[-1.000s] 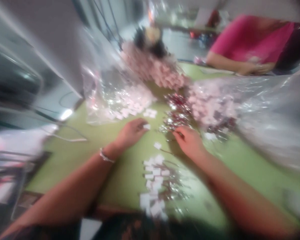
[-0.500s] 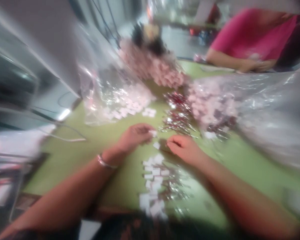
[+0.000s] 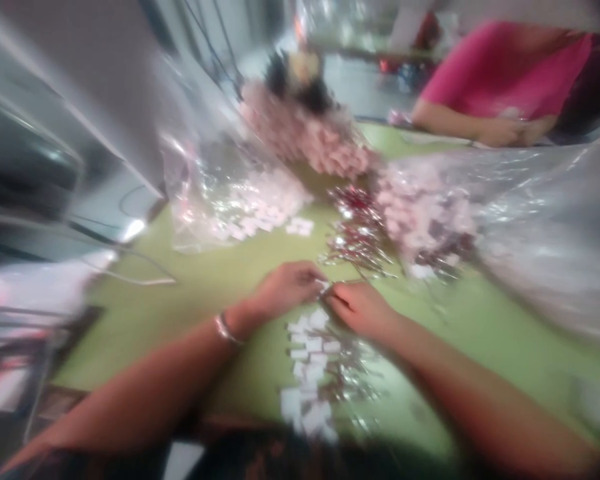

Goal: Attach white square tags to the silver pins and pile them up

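My left hand [image 3: 293, 288], a silver bracelet at its wrist, is pinched around a small white tag [image 3: 323, 285]. My right hand [image 3: 359, 305] meets it from the other side, thumb and fingers closed at the tag; whatever they grip is hidden and blurred. Just below the hands, white tags [image 3: 314, 345] lie in an overlapping column, with shiny thin stems [image 3: 357, 373] sticking out to the right. Beyond the hands is a pile of red and silver shiny stems [image 3: 357, 233].
A clear plastic bag [image 3: 205, 180] holds white tags, some spilled by its mouth [image 3: 300, 227]. Pink bunched pieces [image 3: 325, 137] are heaped behind. Another large clear bag [image 3: 540, 227] with pale pink pieces [image 3: 425, 200] covers the right side. Across the green table [image 3: 220, 273] sits a person in pink [image 3: 510, 73].
My hands have come together. The left moved right and slightly down with the white tag; the right shifted slightly left and down to meet it. The stacked tags stay put.
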Action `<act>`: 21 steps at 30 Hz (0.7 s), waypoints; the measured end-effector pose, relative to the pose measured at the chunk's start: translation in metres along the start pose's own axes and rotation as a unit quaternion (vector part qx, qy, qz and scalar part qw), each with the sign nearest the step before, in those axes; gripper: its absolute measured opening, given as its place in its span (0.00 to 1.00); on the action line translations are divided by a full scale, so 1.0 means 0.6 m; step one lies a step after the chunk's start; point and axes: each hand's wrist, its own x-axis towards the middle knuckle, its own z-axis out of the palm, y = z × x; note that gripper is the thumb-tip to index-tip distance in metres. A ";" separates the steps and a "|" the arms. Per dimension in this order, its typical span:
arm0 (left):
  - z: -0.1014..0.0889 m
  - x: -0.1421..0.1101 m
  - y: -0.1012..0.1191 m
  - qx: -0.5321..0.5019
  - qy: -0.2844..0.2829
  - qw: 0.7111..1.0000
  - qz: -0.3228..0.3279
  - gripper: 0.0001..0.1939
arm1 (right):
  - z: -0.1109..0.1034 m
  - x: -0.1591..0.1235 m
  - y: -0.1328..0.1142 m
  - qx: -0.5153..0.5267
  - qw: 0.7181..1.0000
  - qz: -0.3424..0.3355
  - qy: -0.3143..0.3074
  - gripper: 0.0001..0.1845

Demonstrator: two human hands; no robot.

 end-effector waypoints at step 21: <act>0.018 -0.004 -0.017 -0.056 0.038 0.997 -0.028 0.12 | 0.013 0.004 0.007 0.135 0.985 0.052 0.091 0.12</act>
